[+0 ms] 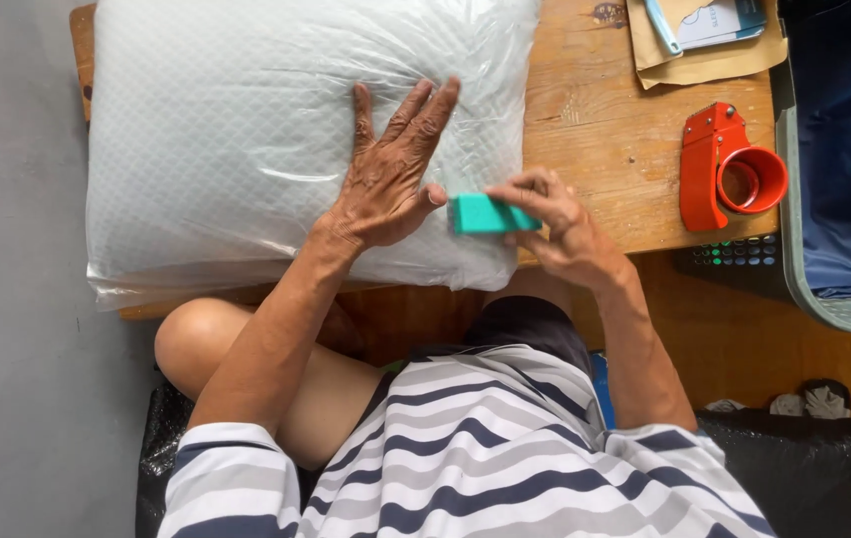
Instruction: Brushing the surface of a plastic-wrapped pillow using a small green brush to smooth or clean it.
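Note:
A white pillow (236, 139) wrapped in clear plastic lies on a wooden table (605, 139). My left hand (390, 169) rests flat on the pillow's right part, fingers spread and pointing away from me. My right hand (555, 224) pinches a small teal rectangular block (485, 213) at the pillow's right edge, right beside my left thumb. The block lies level, its left end over the plastic.
A red tape dispenser (729, 169) sits on the table at the right. A brown envelope with papers (704, 40) lies at the far right corner. A grey bin with blue cloth (844, 159) stands to the right. Black bags (804, 468) sit on the floor.

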